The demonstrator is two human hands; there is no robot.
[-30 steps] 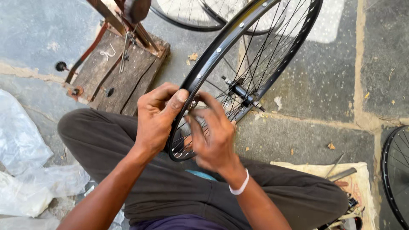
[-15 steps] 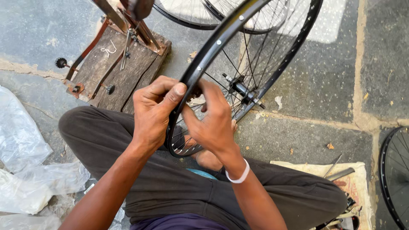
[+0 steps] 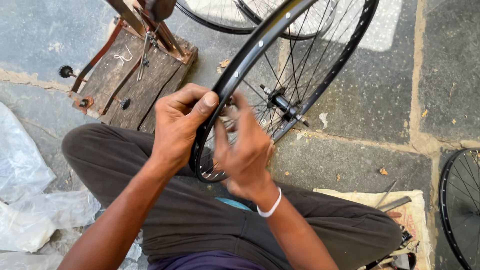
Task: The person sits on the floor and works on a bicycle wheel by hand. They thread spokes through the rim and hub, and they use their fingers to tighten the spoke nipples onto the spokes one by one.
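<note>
Since a moment ago the left hand (image 3: 180,125) has slid a little along the rim, its thumb now lying flat over the outer edge, and the right hand (image 3: 245,150) has lifted its fingers (image 3: 239,107) higher among the spokes. The black bicycle wheel (image 3: 320,85) leans from the person's lap up toward one o'clock, its lowest arc sitting between both hands over the dark trousers (image 3: 200,220). The left fingers are curled and pressed together around the rim; the right fingers are bunched at the spokes inside the rim, though I cannot tell what they pinch. The hub and axle (image 3: 281,104) sit at one o'clock from the hands, clear of them.

Open stone floor (image 3: 380,90) lies beyond the wheel at two o'clock. At eleven o'clock a wooden stand (image 3: 135,80) crowds close to the left knee. I count four wheels: the held one, two more rims (image 3: 215,20) at twelve o'clock, and one (image 3: 457,210) cut by the frame edge at four o'clock. Crumpled plastic sheeting (image 3: 25,200) lies at eight o'clock. A cloth with tools (image 3: 400,210) lies at four o'clock, beside the right knee.
</note>
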